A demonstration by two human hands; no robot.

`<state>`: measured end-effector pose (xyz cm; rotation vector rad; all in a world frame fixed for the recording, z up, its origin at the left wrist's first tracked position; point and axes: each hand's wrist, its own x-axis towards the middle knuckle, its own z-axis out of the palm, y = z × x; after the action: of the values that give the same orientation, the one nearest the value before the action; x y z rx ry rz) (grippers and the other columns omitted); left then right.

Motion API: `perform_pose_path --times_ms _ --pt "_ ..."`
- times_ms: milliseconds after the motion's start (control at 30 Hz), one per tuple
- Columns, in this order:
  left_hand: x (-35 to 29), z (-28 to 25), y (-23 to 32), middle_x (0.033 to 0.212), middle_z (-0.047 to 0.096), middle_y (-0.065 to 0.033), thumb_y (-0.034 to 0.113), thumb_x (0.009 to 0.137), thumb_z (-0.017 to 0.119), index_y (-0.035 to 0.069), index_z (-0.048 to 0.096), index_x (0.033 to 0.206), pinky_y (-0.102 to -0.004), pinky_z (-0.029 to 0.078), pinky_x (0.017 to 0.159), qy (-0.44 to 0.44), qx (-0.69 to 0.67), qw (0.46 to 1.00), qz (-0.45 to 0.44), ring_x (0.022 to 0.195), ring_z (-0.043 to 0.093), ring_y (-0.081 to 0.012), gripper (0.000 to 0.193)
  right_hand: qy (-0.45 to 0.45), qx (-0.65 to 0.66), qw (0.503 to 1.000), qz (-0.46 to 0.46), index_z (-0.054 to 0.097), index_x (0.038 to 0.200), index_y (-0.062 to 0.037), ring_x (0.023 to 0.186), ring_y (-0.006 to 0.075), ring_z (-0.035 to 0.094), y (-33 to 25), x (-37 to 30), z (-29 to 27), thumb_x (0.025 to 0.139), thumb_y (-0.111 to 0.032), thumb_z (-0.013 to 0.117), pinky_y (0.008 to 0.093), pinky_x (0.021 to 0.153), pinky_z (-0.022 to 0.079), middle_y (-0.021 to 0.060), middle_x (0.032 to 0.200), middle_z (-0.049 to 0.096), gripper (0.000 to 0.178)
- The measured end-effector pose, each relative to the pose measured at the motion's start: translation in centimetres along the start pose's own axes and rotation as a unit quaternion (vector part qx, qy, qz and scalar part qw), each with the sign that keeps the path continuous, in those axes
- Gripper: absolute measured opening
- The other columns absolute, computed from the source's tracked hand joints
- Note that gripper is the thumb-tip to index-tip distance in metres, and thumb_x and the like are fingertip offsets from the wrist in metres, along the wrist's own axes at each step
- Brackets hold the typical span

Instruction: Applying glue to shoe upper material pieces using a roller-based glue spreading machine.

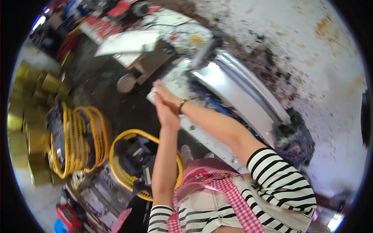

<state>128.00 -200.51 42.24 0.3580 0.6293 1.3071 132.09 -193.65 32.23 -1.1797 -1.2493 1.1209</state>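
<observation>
Both arms stretch forward, and my hands meet palm to palm near the end of a white worktable. My left hand (167, 115) is closed, its fingers pressed together against the other hand. My right hand (168, 97) is closed too, with a dark beaded bracelet (181, 106) at its wrist. A small pale spot shows between the fingers; what it is, I cannot make out. To the right of the hands, a long silver metal machine housing (237, 95) lies along the worktable (198, 134).
Below my left forearm stands a yellow basket (116, 171) with dark cloth-like pieces. More yellow baskets (66, 155) stand further left, beside stacked yellow boxes (37, 136). A grey fluffy heap (295, 141) sits at the machine's near end, against a stained wall (311, 46).
</observation>
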Motion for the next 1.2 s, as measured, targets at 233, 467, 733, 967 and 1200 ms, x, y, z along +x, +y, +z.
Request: perform_pose_path --times_ms 233,467,733,967,1200 --pt "1.5 -10.6 7.4 0.107 0.056 -0.0036 0.031 0.089 0.052 0.005 0.052 0.11 -0.0305 0.043 0.085 0.133 0.018 0.991 -0.025 0.098 0.053 -0.0158 0.034 -0.054 -0.462 0.884 -0.043 0.015 0.135 0.0012 0.129 0.0333 0.024 -4.6 -1.3 9.5 0.085 -0.047 0.042 0.0499 0.101 0.024 0.0209 0.138 0.025 0.074" --pt "9.3 -22.8 8.5 0.085 0.061 -0.0141 0.047 0.087 0.048 -0.005 0.055 0.092 -0.0325 0.049 0.064 0.228 0.042 0.967 -0.101 0.072 0.059 -0.0222 0.053 -0.12 -0.444 0.875 -0.154 0.031 0.129 -0.0016 0.12 0.04 0.034 -7.1 -2.9 12.0 0.072 -0.014 0.061 0.0423 0.099 0.03 0.0233 0.128 0.038 0.066" --pt "11.9 -16.5 9.7 0.137 0.031 -0.0107 0.02 0.062 0.074 0.015 0.022 0.136 -0.0612 0.02 0.097 0.1 0.764 0.613 0.175 0.129 0.022 -0.0363 0.091 -0.127 -0.37 0.886 -0.249 0.052 0.114 -0.0085 0.112 0.0287 0.045 -2.8 3.1 9.4 0.09 -0.025 0.037 0.0445 0.089 0.039 0.014 0.123 0.046 0.033" --pt "13.3 -11.6 9.0 0.127 0.044 -0.0129 0.025 0.075 0.061 0.007 0.043 0.125 -0.0424 0.032 0.098 0.058 0.611 0.717 0.33 0.118 0.039 -0.03 0.056 0.041 -0.17 0.985 0.012 0.035 0.131 -0.0072 0.126 0.0279 0.029 3.4 10.0 4.7 0.087 -0.042 0.042 0.0434 0.101 0.025 0.014 0.136 0.032 0.056" --pt "10.2 -5.8 -0.8 0.144 0.019 -0.0053 0.069 0.08 0.033 0.01 0.013 0.14 -0.0327 0.02 0.104 0.069 -0.124 0.978 -0.15 0.129 0.024 -0.0188 0.086 0.034 -0.103 0.899 0.425 0.025 0.138 -0.0093 0.118 0.0195 0.037 -3.8 9.1 3.8 0.083 -0.061 0.034 0.0334 0.101 0.025 0.0107 0.136 0.033 0.076"
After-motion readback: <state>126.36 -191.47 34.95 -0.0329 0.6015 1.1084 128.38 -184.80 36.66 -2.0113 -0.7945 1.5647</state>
